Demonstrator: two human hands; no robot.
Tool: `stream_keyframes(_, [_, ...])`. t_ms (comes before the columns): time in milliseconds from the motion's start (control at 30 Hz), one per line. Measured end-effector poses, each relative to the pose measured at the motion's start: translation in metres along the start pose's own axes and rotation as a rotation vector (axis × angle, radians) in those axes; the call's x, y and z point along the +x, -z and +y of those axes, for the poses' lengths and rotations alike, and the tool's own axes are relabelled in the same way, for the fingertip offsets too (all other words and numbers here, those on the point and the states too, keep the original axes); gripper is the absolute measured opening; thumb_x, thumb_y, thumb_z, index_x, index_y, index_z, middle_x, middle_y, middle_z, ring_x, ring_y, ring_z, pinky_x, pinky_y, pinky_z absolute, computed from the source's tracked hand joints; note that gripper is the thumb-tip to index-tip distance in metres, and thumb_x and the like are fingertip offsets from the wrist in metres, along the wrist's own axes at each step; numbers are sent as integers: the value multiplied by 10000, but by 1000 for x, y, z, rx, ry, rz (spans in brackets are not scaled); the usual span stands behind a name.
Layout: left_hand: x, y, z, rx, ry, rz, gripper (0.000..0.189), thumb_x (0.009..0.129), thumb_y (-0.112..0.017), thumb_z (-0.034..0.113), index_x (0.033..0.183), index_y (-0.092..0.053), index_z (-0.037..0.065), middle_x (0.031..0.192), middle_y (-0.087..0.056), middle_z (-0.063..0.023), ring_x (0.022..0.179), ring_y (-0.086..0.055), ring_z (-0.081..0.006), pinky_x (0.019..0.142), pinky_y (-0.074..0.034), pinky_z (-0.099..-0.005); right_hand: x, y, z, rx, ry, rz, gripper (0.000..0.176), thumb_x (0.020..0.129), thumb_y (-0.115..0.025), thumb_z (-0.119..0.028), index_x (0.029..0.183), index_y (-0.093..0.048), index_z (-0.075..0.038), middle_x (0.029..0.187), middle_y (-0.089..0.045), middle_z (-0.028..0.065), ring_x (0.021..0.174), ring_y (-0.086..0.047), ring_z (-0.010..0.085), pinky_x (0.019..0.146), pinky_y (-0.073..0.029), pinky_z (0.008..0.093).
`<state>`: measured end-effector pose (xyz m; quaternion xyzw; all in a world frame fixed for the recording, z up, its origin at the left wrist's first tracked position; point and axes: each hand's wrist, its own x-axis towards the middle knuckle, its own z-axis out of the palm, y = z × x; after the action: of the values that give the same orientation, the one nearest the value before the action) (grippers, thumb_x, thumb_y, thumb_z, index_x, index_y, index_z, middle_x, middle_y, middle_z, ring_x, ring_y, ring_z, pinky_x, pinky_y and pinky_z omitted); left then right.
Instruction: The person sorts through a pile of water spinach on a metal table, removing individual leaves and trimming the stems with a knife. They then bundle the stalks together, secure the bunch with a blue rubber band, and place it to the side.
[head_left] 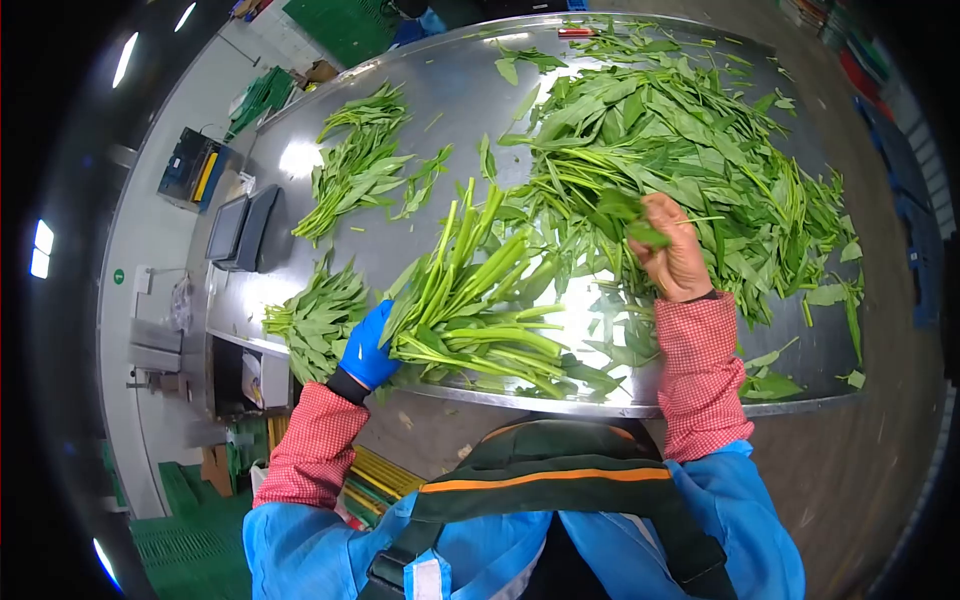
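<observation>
My left hand (370, 345), in a blue glove, is closed round a bunch of water spinach (465, 275) near the table's front edge. Thick pale green stems fan out from it to the upper right and right; its fingers are mostly behind the greens. My bare right hand (676, 258) pinches a water spinach sprig (648, 234), with a leaf and a thin stem showing. It is over the near side of a large loose heap of water spinach (690, 140). Both forearms wear red checked sleeves.
On the metal table (455, 95) lie a separate bunch (360, 165) at the back left and another leafy bunch (325, 310) by my left hand. A dark screen device (243, 228) stands at the left edge. A red object (576, 33) lies at the far edge.
</observation>
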<state>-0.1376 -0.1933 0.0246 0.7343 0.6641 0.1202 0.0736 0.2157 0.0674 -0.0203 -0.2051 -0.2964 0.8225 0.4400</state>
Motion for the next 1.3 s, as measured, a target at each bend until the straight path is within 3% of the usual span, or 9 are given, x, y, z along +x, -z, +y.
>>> stream_keyframes(200, [28, 8, 28, -179, 3, -38, 539, 708, -741, 97, 1198, -528, 23, 1129, -581, -159, 1032, -580, -334, 873, -471, -360, -1, -50, 31, -782, -135, -501, 617, 732, -738, -126, 1286, -469, -92, 1075, -574, 69, 938, -582, 194, 841, -504, 291])
stream_keyframes(267, [23, -8, 11, -114, -21, -12, 550, 719, -746, 116, 1210, -518, 22, 1129, -586, -156, 1030, -590, -321, 875, -473, -352, -6, -63, 53, -591, -151, -552, 407, 767, -677, -44, 1160, -574, -74, 916, -594, 32, 824, -573, 108, 702, -482, 211])
stream_keyframes(367, [16, -16, -3, -88, 4, 9, 575, 726, -754, 146, 1228, -505, 15, 1105, -608, -150, 998, -609, -309, 857, -484, -345, 3, -44, 17, -521, -132, -61, 207, 850, -623, -136, 1029, -631, -32, 732, -588, -23, 560, -480, 21, 481, -371, 169])
stream_keyframes(533, [6, -14, -4, -290, 176, 24, 625, 714, -756, 133, 1261, -480, 11, 1135, -611, -147, 1022, -610, -270, 875, -484, -343, 2, 6, -7, -240, -131, -36, 226, 878, -612, -141, 1072, -573, -33, 750, -546, -19, 583, -459, 41, 508, -365, 182])
stream_keyframes(800, [28, -4, 29, -373, 89, -41, 607, 712, -773, 139, 1241, -506, 12, 1130, -617, -141, 1002, -620, -251, 871, -492, -338, 36, -50, 59, -799, -137, -410, 918, 705, -719, -41, 1453, -200, -159, 1088, -474, 109, 962, -548, 202, 824, -496, 352])
stream_keyframes(933, [33, -4, 40, -420, 97, -34, 590, 705, -774, 120, 1223, -514, 9, 1122, -620, -128, 985, -621, -225, 868, -492, -336, 45, -58, 69, -814, 93, -291, 394, 823, -663, -193, 1153, -522, -32, 755, -535, -1, 689, -526, 106, 643, -469, 274])
stream_keyframes(1000, [20, -3, 30, -465, 193, -59, 576, 703, -777, 118, 1206, -521, 7, 1112, -622, -119, 976, -620, -210, 867, -493, -333, 41, -28, 24, -126, -101, -164, 227, 863, -615, -218, 1004, -558, -50, 667, -463, -31, 560, -424, 70, 543, -395, 222])
stream_keyframes(1067, [6, -9, 16, -596, 349, -101, 673, 669, -806, 118, 1249, -482, 10, 1133, -599, -115, 1004, -596, -198, 897, -482, -330, 33, -9, 2, 56, -54, -116, 170, 863, -604, -202, 977, -552, -87, 670, -444, -53, 548, -367, 49, 504, -333, 208])
stream_keyframes(1300, [1, -10, 1, -813, 539, -113, 624, 670, -770, 23, 1227, -489, 16, 1116, -628, -90, 997, -607, -184, 936, -462, -335, 2, -20, 36, -527, -100, -285, 295, 872, -600, -146, 1152, -552, -66, 762, -546, -10, 684, -518, 90, 636, -442, 222])
